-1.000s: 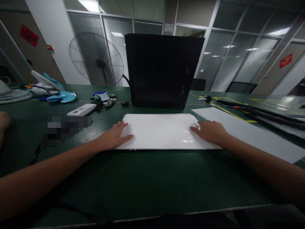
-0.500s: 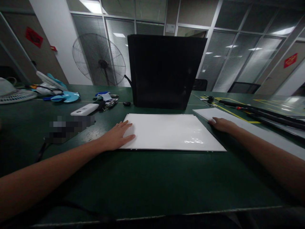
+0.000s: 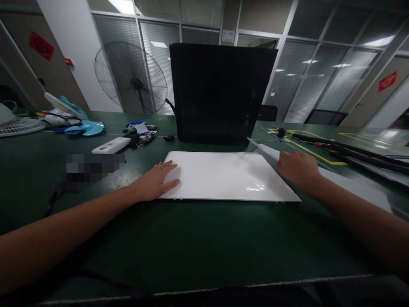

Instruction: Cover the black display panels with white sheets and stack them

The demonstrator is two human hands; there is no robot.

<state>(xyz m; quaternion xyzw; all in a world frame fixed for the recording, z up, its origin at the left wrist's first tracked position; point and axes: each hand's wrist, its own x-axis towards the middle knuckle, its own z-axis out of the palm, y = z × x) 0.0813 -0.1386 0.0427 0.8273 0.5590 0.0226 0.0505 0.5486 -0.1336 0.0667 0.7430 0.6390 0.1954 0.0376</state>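
A glossy white panel lies flat on the dark green table in front of me. My left hand rests on its left edge with the fingers spread. At the panel's right side, my right hand is closed on the edge of a thin white sheet. One corner of that sheet sticks up past my fist toward the panel's far right corner. The rest of the sheet stretches to the right behind my forearm, which hides part of it.
A large black box-like object stands behind the panel. Left of it lie a white device, a small black item and keys. Blue and white fan parts are farther left. Long black strips lie at the right.
My right hand has raised the white sheet's edge and moved it slightly left, tilting its corner up over the panel. My left hand stays on the panel.
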